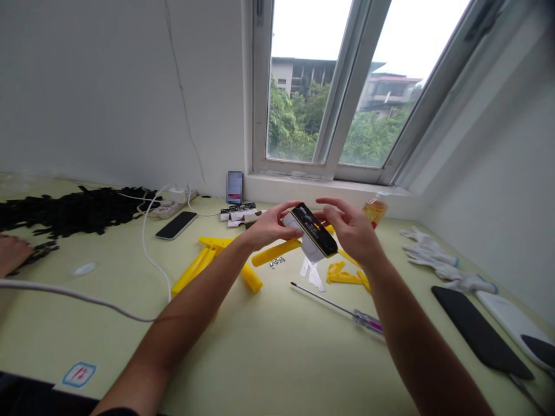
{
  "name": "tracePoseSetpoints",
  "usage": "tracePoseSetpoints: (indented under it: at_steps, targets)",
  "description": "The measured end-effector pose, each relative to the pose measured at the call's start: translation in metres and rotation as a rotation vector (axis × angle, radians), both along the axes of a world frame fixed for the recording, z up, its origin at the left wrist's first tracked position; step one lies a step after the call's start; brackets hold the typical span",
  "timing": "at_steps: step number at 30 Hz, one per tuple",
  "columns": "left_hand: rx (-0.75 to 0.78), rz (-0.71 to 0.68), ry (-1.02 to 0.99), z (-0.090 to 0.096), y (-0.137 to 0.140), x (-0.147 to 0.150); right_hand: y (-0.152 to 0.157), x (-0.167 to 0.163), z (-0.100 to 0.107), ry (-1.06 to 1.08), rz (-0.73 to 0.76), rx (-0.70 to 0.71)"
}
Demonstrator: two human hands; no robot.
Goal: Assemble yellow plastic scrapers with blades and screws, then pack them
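Note:
My left hand [277, 224] grips a small black-and-white cardboard box [315, 231] by its left end, holding it tilted above the table. Close to the box's upper right side is my right hand [347, 222], its fingers bent and spread; whether a fingertip touches the box I cannot tell. Beneath the hands lie yellow plastic parts [275, 253], a scatter of small metal nuts [276, 263] and several white strips [312, 274]. A screwdriver [332, 303] with a clear handle rests nearer to me, partly behind my right forearm.
Further left are a phone [177, 225], a power strip [170, 207], a white cable [150, 242], black strips [87, 211] and another person's hand [13, 254]. Small boxes [238, 215] sit behind. Gloves [437, 260], a black slab [479, 329] and a bottle [375, 209] are to the right.

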State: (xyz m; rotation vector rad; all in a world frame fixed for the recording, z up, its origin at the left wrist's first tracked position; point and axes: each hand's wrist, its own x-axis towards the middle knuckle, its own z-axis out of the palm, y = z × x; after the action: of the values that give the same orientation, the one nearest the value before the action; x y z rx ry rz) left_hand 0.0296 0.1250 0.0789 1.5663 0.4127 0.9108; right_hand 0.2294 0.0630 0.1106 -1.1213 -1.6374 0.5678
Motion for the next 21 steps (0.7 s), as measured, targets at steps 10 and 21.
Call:
tracePoseSetpoints:
  at_steps: [10,21]
  targets:
    - [-0.113,0.504,-0.438,0.009,0.003,0.006,0.023,0.021,-0.013,0.064,0.304,-0.291]
    - [-0.201,0.843,-0.2,-0.014,0.034,-0.001,0.041,-0.001,-0.055,-0.267,0.432,-0.504]
